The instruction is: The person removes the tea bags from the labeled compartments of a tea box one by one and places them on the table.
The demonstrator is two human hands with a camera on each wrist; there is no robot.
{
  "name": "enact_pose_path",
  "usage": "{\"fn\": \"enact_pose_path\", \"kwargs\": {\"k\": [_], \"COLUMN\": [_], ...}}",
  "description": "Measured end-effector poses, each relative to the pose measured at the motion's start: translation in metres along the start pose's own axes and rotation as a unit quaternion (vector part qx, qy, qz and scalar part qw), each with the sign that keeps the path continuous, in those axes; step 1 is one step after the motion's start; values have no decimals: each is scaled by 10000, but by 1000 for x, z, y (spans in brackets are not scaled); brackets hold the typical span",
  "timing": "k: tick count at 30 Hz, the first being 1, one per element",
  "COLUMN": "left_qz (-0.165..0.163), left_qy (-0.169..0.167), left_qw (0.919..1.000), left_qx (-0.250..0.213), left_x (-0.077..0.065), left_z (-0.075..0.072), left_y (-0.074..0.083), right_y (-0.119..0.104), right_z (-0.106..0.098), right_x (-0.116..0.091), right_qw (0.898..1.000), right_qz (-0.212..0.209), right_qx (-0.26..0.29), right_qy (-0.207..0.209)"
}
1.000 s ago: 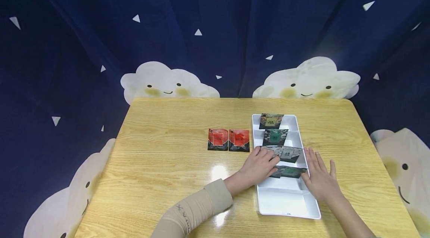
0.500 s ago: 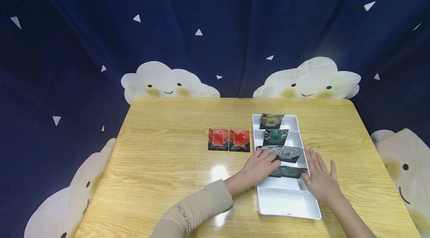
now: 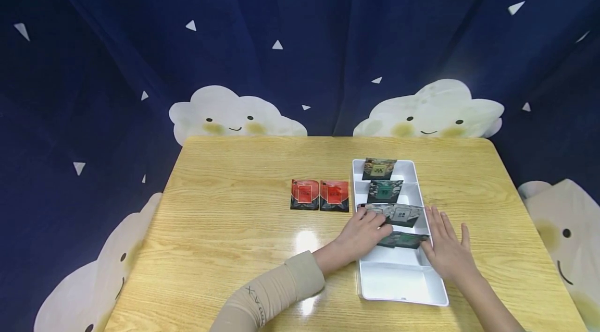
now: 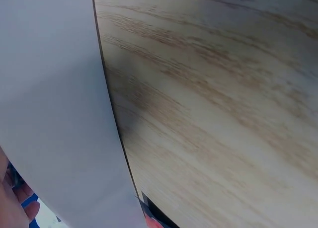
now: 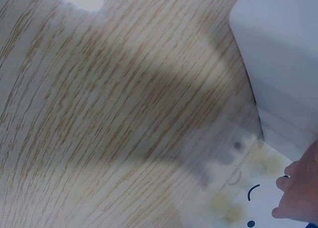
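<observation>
A white divided tray (image 3: 403,284) lies lengthwise on the table, with sachets leaning in its compartments. My left hand (image 3: 361,234) reaches over the tray's left wall, its curled fingers on the left dark green sachet (image 3: 387,241); its grip is partly hidden. Beside that sachet, overlapping it, stands another dark green sachet (image 3: 411,241). My right hand (image 3: 447,254) lies along the right wall with fingers extended, and its thumb is at the right sachet's edge. Two grey-labelled sachets (image 3: 401,214) stand one compartment farther back. The left wrist view shows fingertips (image 4: 31,210) beyond the tray wall.
Two red-and-black sachets (image 3: 304,194) lie flat side by side left of the tray. Toward its far end stand a green-labelled sachet (image 3: 384,192) and a yellow-labelled one (image 3: 378,169). The wooden table (image 3: 225,228) meets a dark blue curtain (image 3: 262,19) at the back.
The left dark green sachet has shifted slightly to the right, overlapping its neighbour more. My left fingers have moved slightly with it. My right hand has stayed in place.
</observation>
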State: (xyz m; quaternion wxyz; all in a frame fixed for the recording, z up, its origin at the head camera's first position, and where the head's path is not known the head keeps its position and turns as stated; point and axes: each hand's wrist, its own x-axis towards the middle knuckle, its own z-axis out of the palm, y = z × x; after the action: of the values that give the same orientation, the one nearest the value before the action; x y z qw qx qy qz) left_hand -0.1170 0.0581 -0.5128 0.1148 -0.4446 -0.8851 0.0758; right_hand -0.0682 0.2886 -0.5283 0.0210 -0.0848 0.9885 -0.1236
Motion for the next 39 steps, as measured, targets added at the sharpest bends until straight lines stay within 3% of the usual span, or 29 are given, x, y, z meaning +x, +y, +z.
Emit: {"fn": "enact_pose_path", "kwargs": {"k": [9, 16, 27, 39], "left_qz": [-47, -164, -511, -1106], "left_qy": [263, 797, 1486, 1640], "left_qw": [9994, 9960, 9854, 9767], "left_qx": [-197, -358, -649, -831], "left_x": [0, -1, -9, -33], "left_z": [-10, -29, -60, -56], "left_y": [3, -6, -37, -74], "right_y": [-1, -1, 1, -1], "right_z": [-1, -1, 0, -2], "right_x": [0, -1, 0, -1], "right_qw": [10000, 10000, 10000, 10000], "right_qz": [-5, 7, -59, -54], "right_qx": [15, 21, 6, 29], "right_qy": [-39, -9, 56, 52]}}
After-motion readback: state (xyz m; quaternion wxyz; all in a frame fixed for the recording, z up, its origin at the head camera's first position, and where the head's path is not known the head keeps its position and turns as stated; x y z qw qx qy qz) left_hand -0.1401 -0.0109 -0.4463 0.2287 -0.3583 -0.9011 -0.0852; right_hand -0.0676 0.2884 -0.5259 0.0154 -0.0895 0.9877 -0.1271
